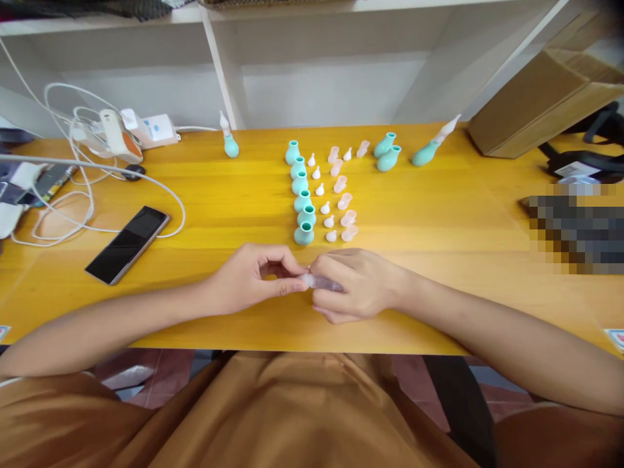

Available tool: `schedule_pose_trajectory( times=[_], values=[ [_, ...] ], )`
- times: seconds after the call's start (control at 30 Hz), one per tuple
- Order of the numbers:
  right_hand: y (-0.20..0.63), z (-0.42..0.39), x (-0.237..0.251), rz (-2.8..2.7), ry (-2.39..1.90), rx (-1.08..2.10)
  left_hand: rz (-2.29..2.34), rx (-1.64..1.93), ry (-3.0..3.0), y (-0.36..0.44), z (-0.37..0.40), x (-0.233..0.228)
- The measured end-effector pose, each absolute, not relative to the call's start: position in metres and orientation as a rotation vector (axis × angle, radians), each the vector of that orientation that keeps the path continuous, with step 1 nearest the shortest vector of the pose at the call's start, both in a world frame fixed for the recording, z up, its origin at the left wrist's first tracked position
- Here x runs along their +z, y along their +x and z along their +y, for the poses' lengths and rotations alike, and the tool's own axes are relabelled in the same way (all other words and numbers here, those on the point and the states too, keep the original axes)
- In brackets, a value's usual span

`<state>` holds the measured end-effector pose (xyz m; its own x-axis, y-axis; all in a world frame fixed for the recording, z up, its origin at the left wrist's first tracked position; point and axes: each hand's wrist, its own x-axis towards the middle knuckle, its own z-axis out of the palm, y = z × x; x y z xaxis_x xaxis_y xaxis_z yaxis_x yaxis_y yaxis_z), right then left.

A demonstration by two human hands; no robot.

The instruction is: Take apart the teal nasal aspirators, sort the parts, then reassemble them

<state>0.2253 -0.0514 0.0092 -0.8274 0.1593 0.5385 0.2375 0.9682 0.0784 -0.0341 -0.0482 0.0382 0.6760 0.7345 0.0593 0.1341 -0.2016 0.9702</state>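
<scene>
My left hand (273,279) pinches the white end of a small translucent plastic piece (325,283) between thumb and fingertips. My right hand (355,286) grips its other end, curled fingers partly hiding it. Just beyond the hands runs a column of several teal rubber bulbs (304,234), mouths up. Beside them stand several small white cone-shaped tips (331,236) and several clear pinkish connectors (349,233). Farther back are two more teal bulbs (389,158) leaning together. A bulb with nozzle fitted (231,146) stands at back left; another assembled bulb (426,153) tilts at back right.
A phone (127,244) lies left, near white cables (90,195) and a power strip (158,130). A cardboard box (541,97) stands at back right, near a dark pixelated object (580,234). White shelving (331,84) rises behind the wooden table (234,214).
</scene>
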Motion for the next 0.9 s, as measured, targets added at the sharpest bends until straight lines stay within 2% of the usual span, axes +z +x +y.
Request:
schedule_pose_trajectory(
  times=[0.37, 0.6, 0.77, 0.9],
  values=[
    [0.220, -0.057, 0.005, -2.496, -0.243, -0.151, 0.368, 0.973, 2.536, -0.040, -0.052, 0.032],
    [0.215, -0.062, 0.004, -2.430, -0.246, 0.135, 0.265, 1.080, 2.671, -0.043, -0.048, 0.025],
    [0.210, -0.065, 0.004, -2.357, -0.228, 0.404, 0.179, 1.016, 2.739, -0.051, -0.045, 0.024],
    [0.212, -0.064, 0.005, -2.389, -0.241, 0.363, 0.188, 1.020, 2.725, -0.050, -0.043, 0.024]
  ],
)
